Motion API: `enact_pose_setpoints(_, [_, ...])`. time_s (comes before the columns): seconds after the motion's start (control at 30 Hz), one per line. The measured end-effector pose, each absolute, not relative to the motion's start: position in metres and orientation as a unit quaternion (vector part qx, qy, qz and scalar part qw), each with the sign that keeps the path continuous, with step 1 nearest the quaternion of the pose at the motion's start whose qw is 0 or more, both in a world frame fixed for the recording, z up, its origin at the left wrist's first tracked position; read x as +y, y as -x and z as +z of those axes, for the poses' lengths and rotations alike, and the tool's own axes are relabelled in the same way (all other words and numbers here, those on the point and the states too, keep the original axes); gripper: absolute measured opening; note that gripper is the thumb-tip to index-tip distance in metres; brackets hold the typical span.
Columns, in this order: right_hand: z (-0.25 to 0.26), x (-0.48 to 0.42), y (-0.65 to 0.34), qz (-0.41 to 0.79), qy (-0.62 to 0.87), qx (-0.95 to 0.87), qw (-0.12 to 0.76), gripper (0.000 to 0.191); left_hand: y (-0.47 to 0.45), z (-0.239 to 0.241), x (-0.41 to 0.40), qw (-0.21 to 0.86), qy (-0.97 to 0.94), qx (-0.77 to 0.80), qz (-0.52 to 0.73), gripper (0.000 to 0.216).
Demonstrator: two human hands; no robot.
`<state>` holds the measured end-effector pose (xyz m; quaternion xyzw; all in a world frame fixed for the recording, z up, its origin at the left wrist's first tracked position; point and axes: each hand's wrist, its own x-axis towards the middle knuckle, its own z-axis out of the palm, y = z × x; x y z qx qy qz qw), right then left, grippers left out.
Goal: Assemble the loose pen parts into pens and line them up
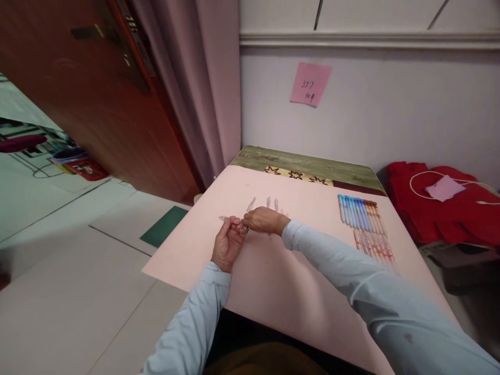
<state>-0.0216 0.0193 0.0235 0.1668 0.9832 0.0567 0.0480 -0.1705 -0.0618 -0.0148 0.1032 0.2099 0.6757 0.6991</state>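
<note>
Over the pale pink tabletop (281, 291), my two hands meet fingertip to fingertip. My left hand (228, 242), palm up, pinches a slim clear piece (223, 217) that looks like a pen barrel; one end sticks out to the left. My right hand (263, 220) is closed, back upward, its fingertips against the left fingers. What it grips is hidden; a small dark tip (247, 230) shows just below. Past the right hand lie several clear pen-like pieces, among them a tilted one (251, 203) and an upright-lying one (268, 202).
To the right lie a row of blue and brown pens (361, 213) and a row of clear-and-red pens (373, 245). A red cloth (441, 219) with a white cable is beyond the table's right edge. A wall with a pink note (311, 84) stands behind; a brown door (117, 104) is left.
</note>
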Motion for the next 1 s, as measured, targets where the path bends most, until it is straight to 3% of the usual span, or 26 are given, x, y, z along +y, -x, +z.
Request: enact_pose_setpoints(1.0, [0.019,0.028,0.024,0.056,-0.212,0.972,0.081,0.022,0.172,-0.017,-0.060,0.688,-0.091,0.203,0.691,0.010])
